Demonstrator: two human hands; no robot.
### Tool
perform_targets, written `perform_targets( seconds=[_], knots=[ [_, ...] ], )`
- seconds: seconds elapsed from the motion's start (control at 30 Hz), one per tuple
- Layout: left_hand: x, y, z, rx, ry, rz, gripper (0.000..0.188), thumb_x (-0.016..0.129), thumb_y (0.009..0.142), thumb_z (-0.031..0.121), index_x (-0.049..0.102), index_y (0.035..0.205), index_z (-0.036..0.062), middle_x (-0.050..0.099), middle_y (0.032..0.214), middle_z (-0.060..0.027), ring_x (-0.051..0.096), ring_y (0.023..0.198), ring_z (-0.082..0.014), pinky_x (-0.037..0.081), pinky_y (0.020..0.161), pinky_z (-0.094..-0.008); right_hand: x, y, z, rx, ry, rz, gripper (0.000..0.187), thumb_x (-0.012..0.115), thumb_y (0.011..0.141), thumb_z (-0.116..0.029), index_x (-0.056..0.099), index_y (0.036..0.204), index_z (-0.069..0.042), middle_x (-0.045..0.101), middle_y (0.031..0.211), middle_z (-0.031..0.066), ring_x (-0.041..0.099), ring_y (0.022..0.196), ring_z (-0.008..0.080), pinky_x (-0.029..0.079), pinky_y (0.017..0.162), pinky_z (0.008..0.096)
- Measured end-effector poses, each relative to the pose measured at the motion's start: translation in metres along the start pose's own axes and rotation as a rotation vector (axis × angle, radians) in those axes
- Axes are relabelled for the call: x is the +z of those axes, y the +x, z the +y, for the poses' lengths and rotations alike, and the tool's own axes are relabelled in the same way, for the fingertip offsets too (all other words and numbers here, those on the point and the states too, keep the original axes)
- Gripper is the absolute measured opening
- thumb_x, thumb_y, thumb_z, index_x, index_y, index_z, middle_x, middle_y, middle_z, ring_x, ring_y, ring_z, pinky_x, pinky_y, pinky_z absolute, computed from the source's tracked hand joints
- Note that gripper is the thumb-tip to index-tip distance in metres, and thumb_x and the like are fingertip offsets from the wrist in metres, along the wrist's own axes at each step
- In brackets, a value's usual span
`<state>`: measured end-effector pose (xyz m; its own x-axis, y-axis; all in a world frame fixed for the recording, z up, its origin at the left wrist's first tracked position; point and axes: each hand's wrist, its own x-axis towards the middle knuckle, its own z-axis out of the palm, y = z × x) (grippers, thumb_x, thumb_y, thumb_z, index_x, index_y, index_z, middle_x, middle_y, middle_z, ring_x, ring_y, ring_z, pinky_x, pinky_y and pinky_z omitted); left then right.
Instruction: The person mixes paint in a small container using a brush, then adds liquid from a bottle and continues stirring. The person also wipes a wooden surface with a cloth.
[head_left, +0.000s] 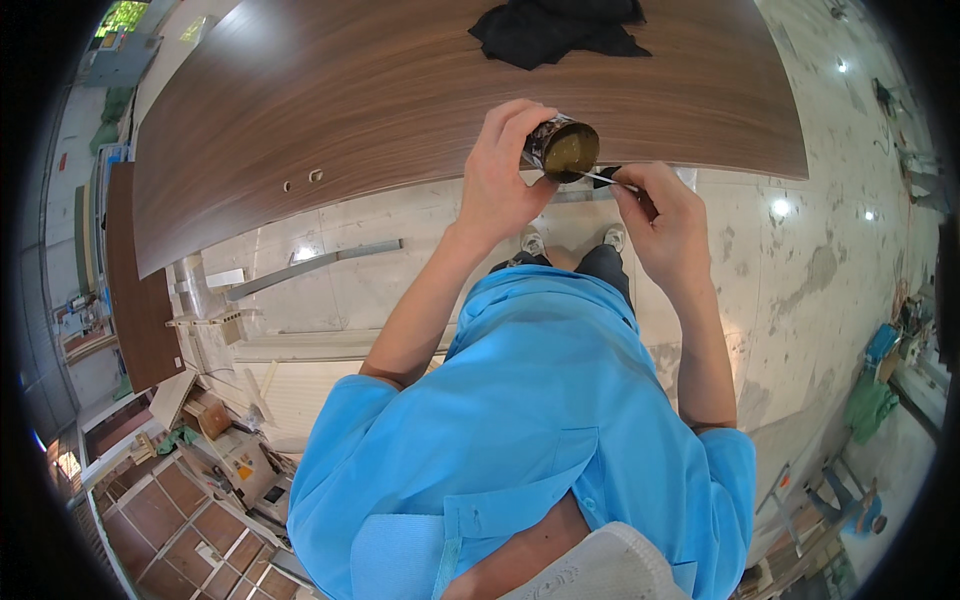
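My left hand is wrapped round a small dark tin can, tilted so its open mouth faces me. A yellowish-brown substance coats the inside of the can. In the fingers of my right hand is a thin metal tool. Its tip meets the lower rim of the can; I cannot tell what kind of tool it is. Both hands are over the near edge of a large dark wood-grain panel. A crumpled black cloth lies on the panel, beyond the can.
Two small holes pierce the panel near its front edge. On the tiled floor lie a grey metal strip and long pale boards. Another brown panel stands at the left. A person is far off at lower right.
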<state>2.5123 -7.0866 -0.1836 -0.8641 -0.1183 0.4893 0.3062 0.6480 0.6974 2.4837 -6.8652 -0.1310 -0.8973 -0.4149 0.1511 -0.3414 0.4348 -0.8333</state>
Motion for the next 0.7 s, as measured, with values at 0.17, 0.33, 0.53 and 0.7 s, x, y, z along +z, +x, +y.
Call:
perform_targets(
  seconds=[0.17, 0.33, 0.53, 0.7],
  knots=[
    [-0.002, -0.001, 0.001, -0.022, -0.015, -0.01, 0.077, 0.092, 0.068, -0.003, 0.061, 0.136, 0.012, 0.062, 0.136, -0.013, 0.065, 0.124, -0.0331, 0.056, 0.1, -0.0407, 0.005, 0.002, -0.007, -0.064, 0.021, 0.096, 0.01, 0.072, 0.095, 0.0, 0.072, 0.106, -0.001, 0.067, 0.09, 0.0106, 0.065, 0.072, 0.0234, 0.053, 0.065, 0.0335],
    [0.004, 0.004, 0.006, -0.044, -0.1, -0.015, 0.076, 0.094, 0.068, -0.001, 0.061, 0.135, 0.0101, 0.064, 0.131, -0.0122, 0.065, 0.119, -0.0298, 0.056, 0.099, -0.0399, 0.004, 0.003, -0.005, -0.049, 0.027, 0.144, 0.01, 0.074, 0.095, -0.001, 0.073, 0.105, -0.002, 0.067, 0.088, 0.0088, 0.063, 0.07, 0.0195, 0.049, 0.062, 0.0314],
    [0.035, 0.014, 0.017, -0.079, -0.203, -0.1, 0.074, 0.095, 0.068, 0.0, 0.063, 0.133, 0.0092, 0.064, 0.128, -0.01, 0.066, 0.116, -0.0267, 0.054, 0.099, -0.0381, -0.022, -0.01, 0.014, 0.108, 0.058, 0.183, 0.009, 0.076, 0.096, -0.004, 0.075, 0.104, -0.001, 0.07, 0.087, 0.0077, 0.061, 0.069, 0.0148, 0.048, 0.063, 0.0297],
    [0.07, 0.026, 0.04, -0.081, -0.227, -0.192, 0.072, 0.094, 0.07, 0.001, 0.063, 0.134, 0.009, 0.064, 0.129, -0.0092, 0.066, 0.116, -0.0248, 0.053, 0.1, -0.0368, -0.056, -0.027, 0.04, 0.217, 0.104, 0.238, 0.011, 0.076, 0.096, -0.006, 0.075, 0.105, 0.0, 0.07, 0.089, 0.0078, 0.062, 0.071, 0.0142, 0.049, 0.066, 0.0299]
  ],
)
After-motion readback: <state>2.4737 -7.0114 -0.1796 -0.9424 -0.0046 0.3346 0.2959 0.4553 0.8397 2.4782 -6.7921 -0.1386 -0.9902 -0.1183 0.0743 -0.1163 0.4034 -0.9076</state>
